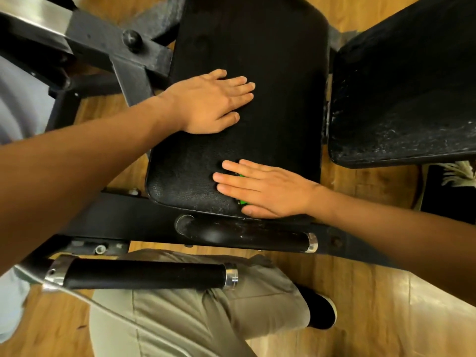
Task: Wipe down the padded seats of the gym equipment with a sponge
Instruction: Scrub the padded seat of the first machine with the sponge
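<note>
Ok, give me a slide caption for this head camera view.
Right hand presses a green sponge flat on the black seat pad while the left hand braces beside it.

Legible text, labels, brands, numbers, signs: none. The black padded seat [247, 73], the second pad [401, 99] at 3 o'clock and the foam-covered bars [144, 275] carry no readable markings.

Warm brown wood-plank floor [365, 300] below, glossy under bright light; at right edge, possibly a dark mat [448, 202].
</note>
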`<state>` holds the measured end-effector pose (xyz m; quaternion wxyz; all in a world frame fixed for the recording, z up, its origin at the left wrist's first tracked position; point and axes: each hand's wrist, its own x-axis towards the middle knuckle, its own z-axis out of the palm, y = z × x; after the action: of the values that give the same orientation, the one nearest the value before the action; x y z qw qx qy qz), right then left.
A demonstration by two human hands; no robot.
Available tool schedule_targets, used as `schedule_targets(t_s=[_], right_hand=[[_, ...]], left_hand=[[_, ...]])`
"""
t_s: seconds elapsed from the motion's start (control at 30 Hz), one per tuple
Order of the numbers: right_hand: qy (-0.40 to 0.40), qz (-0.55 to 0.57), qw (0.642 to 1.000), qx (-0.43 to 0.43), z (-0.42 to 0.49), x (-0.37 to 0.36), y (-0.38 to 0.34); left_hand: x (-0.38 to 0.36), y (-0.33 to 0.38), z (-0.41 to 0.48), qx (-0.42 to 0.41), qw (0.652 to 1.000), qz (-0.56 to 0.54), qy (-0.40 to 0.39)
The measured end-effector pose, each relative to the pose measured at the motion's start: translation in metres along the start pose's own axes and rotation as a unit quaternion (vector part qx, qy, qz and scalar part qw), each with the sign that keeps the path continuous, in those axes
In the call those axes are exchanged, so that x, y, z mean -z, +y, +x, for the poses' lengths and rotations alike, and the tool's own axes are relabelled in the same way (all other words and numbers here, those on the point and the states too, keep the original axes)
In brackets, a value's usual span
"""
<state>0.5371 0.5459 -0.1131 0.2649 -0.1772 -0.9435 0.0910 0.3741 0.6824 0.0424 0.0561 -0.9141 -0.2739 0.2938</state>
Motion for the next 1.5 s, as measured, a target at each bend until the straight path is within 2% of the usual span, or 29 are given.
schedule_targets(t_s=[0.17,0.37,0.67,1.03,1.17,1.37,1.5], right_hand=[[-0.016,0.007,1.0,0.006,-0.006,0.002,0.004],[0.009,0.012,0.998,0.054,0.042,0.01,-0.007],[0.003,0.001,0.999,0.054,0.03,0.008,-0.003],[0.035,0.013,0.997,0.066,0.091,0.016,-0.027],[0.042,0.026,0.998,0.049,0.071,0.013,-0.02],[0.007,0.042,0.999,0.009,0.016,0.004,-0.006],[0.035,0.026,0.999,-0.005,0.016,-0.001,-0.01]], left_hand=[[0.0,0.0,0.0,0.001,1.0,0.001,0.0],[-0.001,0.0,0.001,-0.001,1.0,0.002,-0.003],[0.0,-0.001,0.001,0.001,1.0,-0.002,-0.007],[-0.001,-0.002,0.002,0.002,1.0,-0.008,-0.005],[0.0,-0.001,0.002,0.002,1.0,-0.009,-0.009],[-0.002,-0.002,0.003,0.002,1.0,-0.005,-0.008],[-0.005,-0.003,0.003,0.01,1.0,-0.01,0.0]])
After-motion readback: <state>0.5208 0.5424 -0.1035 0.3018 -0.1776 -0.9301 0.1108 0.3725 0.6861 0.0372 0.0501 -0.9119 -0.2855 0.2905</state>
